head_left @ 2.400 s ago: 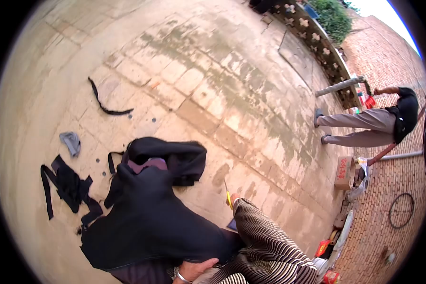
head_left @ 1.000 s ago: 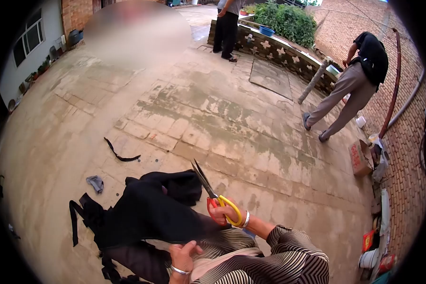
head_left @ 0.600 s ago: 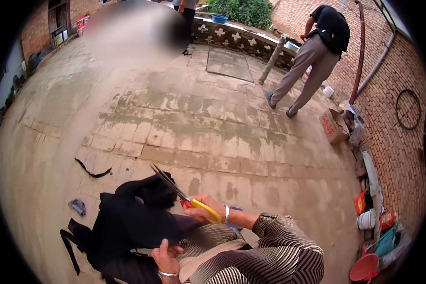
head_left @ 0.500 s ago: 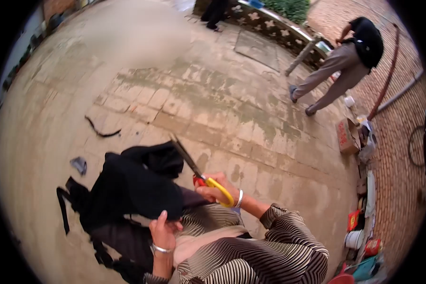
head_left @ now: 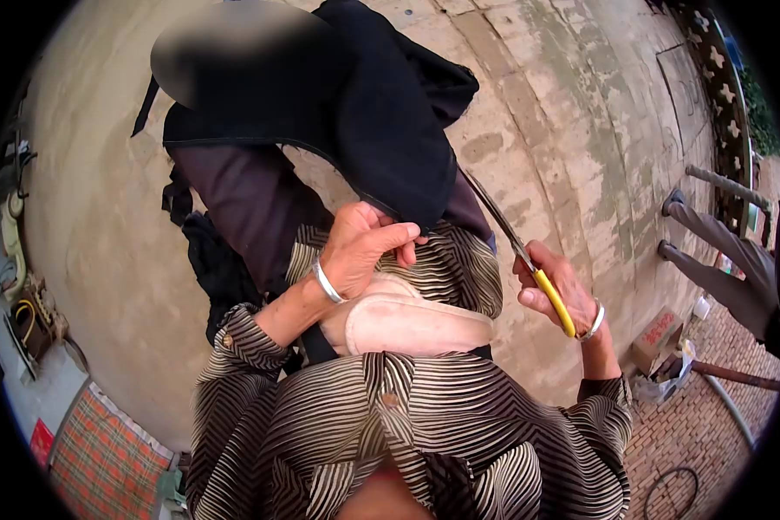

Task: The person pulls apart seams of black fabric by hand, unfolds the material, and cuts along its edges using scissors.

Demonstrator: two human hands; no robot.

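Observation:
A large black cloth (head_left: 394, 147) lies draped over my knees, its curved hem hanging toward my lap. At that hem my left hand (head_left: 362, 247) is closed, thumb against fingers, pinching the edge of the fabric. My right hand (head_left: 556, 282) is wrapped round a pair of scissors (head_left: 553, 303) with a yellow handle. Their long metal blades point up and left, the tips close to the right side of the cloth. Whether the blades are apart is hard to see. A pale pink padded piece (head_left: 416, 322) rests across my waist below the left hand.
Black scraps (head_left: 212, 269) lie to the left of my legs on the paved ground (head_left: 113, 225). A person in grey trousers (head_left: 719, 251) stands at the right. Nearby are a cardboard box (head_left: 656, 341) and a brick wall (head_left: 702, 433). A plaid cloth (head_left: 104, 455) is at lower left.
My view has turned and tilted down toward my lap. The left thumb, raised before, now presses on the cloth's hem. The scissors stay in my right hand, out to the right.

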